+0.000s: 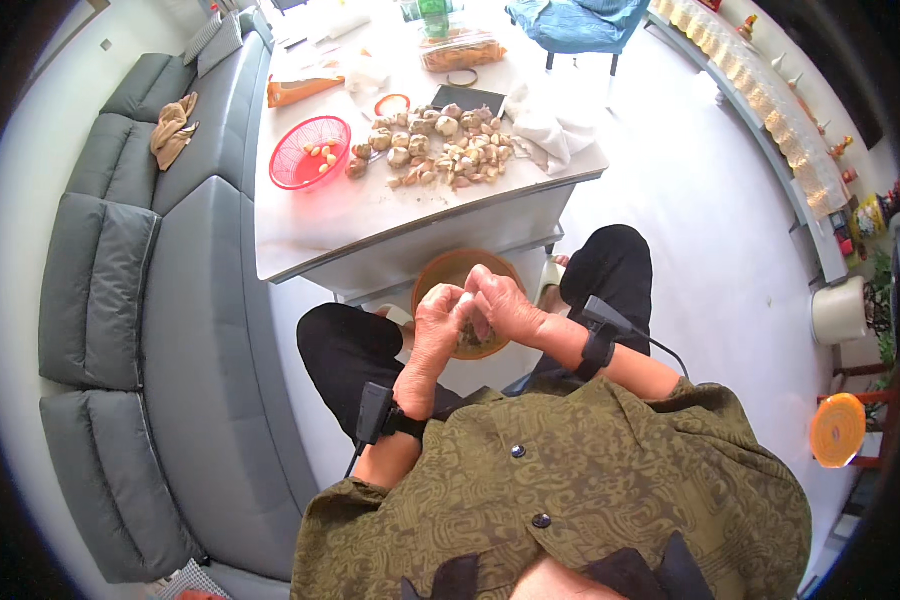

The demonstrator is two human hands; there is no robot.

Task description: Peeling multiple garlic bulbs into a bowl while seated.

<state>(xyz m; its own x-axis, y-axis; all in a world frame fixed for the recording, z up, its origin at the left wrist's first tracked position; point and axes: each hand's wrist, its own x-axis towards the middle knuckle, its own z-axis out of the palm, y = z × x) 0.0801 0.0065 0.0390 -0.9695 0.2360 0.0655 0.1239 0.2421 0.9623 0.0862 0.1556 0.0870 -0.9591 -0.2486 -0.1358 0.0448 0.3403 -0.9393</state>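
My left hand (438, 322) and my right hand (505, 303) meet above an orange basin (440, 272) on the floor between my knees. Both are closed, fingertips together in a pinch. A small pale garlic clove (466, 299) shows between them, mostly covered by the fingers. Scraps lie in the basin's bottom, partly hidden by my hands. On the table (340, 225) ahead, whole garlic bulbs (420, 130) are heaped beside loose unpeeled cloves (475, 158). A red mesh basket (288, 160) to their left holds several peeled cloves (322, 153).
A white cloth (560, 130) lies at the table's right end. Farther back are a dark flat tray (468, 100), a tape ring and a clear food box (462, 52). A grey sofa (205, 330) runs along the left, and a blue-covered chair (580, 25) stands beyond the table.
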